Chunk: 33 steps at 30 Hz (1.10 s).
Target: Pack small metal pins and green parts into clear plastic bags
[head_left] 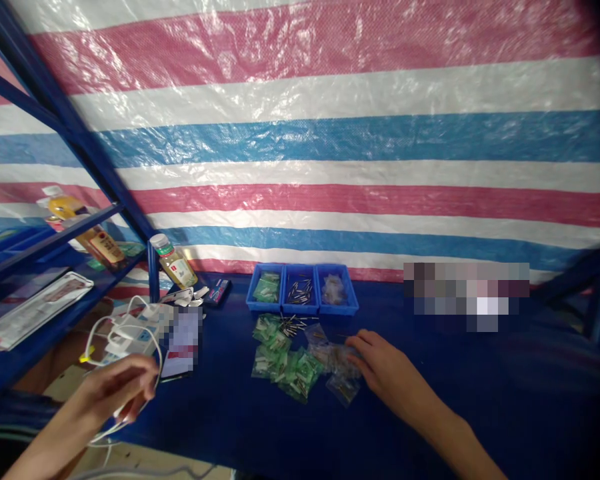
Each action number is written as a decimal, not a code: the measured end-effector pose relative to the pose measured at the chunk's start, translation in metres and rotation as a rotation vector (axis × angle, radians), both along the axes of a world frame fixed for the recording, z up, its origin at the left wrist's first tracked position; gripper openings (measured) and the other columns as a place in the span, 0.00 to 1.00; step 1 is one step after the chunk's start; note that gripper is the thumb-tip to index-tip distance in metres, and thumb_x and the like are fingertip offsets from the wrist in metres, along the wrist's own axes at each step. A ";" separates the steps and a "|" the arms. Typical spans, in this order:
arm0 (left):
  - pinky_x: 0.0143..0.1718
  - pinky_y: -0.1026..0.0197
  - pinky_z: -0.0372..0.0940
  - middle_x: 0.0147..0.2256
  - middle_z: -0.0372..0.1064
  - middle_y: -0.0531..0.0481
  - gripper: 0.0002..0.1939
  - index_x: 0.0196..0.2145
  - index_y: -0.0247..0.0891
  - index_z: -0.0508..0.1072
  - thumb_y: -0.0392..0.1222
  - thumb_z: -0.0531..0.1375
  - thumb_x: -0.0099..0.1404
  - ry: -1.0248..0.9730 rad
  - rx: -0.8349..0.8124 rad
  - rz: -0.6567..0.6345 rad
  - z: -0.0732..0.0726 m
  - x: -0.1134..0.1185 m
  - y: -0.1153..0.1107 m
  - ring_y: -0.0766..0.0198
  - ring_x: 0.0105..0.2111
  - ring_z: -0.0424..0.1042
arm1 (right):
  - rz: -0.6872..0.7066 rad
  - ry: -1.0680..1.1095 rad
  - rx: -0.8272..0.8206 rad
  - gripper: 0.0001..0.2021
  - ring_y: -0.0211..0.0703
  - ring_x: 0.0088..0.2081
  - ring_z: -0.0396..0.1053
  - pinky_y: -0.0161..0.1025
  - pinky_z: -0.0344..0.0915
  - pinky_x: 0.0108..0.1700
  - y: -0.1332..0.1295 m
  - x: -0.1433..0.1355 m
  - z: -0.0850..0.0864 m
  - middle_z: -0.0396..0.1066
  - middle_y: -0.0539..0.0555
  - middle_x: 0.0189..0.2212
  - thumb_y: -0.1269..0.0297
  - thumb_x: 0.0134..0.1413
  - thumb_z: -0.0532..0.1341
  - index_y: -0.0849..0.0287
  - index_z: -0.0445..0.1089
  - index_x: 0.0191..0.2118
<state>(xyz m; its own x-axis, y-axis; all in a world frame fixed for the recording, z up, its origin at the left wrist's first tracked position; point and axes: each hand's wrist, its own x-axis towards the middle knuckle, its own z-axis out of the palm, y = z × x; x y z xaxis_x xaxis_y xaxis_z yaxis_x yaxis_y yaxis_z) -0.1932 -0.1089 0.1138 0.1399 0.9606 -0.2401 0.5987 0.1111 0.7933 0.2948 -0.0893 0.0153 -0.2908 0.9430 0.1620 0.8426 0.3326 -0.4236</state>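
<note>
My right hand (pixel 373 360) rests at the right side of a pile of clear plastic bags (pixel 337 363), its fingers bent over them; whether they grip one is hidden. Left of that pile lie several green bags (pixel 285 360) with small parts inside. Thin metal pieces (pixel 294 325) lie loose just behind the bags. My left hand (pixel 130 390) hangs over the table's left front edge beside a white cable (pixel 97 437), fingers curled and blurred, and what they hold cannot be made out. Three joined blue bins (pixel 300 309) hold green bags, metal pieces and clear bags.
A power strip (pixel 137 330) with white cables sits at the left, beside a partly pixelated phone-like item (pixel 183 347). Behind stand a capped bottle (pixel 174 261) and a dark blue box (pixel 219 293). Blue metal frame bars (pixel 75 133) rise at the left. A pixelated patch covers the back right.
</note>
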 end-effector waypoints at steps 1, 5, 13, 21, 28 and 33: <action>0.26 0.70 0.62 0.26 0.71 0.55 0.19 0.33 0.39 0.75 0.58 0.60 0.66 -0.062 0.016 -0.022 0.000 0.021 0.015 0.69 0.23 0.67 | -0.016 -0.005 -0.023 0.12 0.49 0.43 0.73 0.42 0.68 0.46 0.006 0.002 -0.003 0.74 0.57 0.41 0.67 0.66 0.55 0.54 0.76 0.45; 0.24 0.69 0.60 0.28 0.72 0.50 0.20 0.35 0.35 0.74 0.56 0.57 0.70 -0.237 0.017 -0.280 -0.031 0.122 0.064 0.69 0.22 0.67 | -0.026 0.041 -0.113 0.13 0.48 0.43 0.73 0.40 0.66 0.46 0.015 0.005 -0.018 0.73 0.56 0.43 0.65 0.64 0.58 0.52 0.76 0.50; 0.32 0.67 0.61 0.27 0.74 0.51 0.15 0.36 0.34 0.77 0.46 0.55 0.74 -0.103 0.382 -0.557 -0.074 0.221 0.111 0.68 0.26 0.68 | -0.063 0.258 -0.151 0.05 0.46 0.38 0.71 0.40 0.64 0.43 0.029 0.000 -0.020 0.72 0.53 0.36 0.67 0.59 0.60 0.56 0.73 0.33; 0.46 0.60 0.65 0.43 0.75 0.46 0.19 0.56 0.40 0.72 0.48 0.60 0.71 -0.071 0.582 -0.537 -0.084 0.238 0.108 0.59 0.43 0.72 | -0.127 0.683 -0.132 0.09 0.43 0.32 0.69 0.38 0.63 0.36 0.046 -0.021 0.002 0.73 0.50 0.31 0.58 0.63 0.61 0.57 0.71 0.36; 0.33 0.64 0.59 0.28 0.70 0.51 0.12 0.31 0.34 0.75 0.44 0.62 0.70 -0.159 0.482 -0.430 -0.102 0.228 0.105 0.66 0.28 0.66 | -0.080 0.931 -0.151 0.15 0.45 0.36 0.71 0.39 0.66 0.39 0.049 -0.059 -0.013 0.76 0.53 0.36 0.51 0.60 0.64 0.57 0.73 0.44; 0.31 0.65 0.58 0.27 0.69 0.51 0.13 0.29 0.34 0.74 0.43 0.62 0.69 -0.198 0.477 -0.458 -0.107 0.220 0.104 0.66 0.28 0.66 | -0.064 0.905 -0.141 0.15 0.45 0.35 0.69 0.39 0.65 0.38 0.040 -0.073 -0.024 0.74 0.54 0.34 0.50 0.63 0.62 0.58 0.75 0.39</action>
<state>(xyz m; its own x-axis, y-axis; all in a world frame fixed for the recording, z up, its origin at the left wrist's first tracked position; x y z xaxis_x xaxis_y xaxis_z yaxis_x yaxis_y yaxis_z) 0.0272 -0.0047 0.0068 0.5544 0.7885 0.2664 0.3404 -0.5069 0.7919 0.2215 -0.0488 -0.0085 -0.0558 0.9813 0.1844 0.1843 0.1916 -0.9640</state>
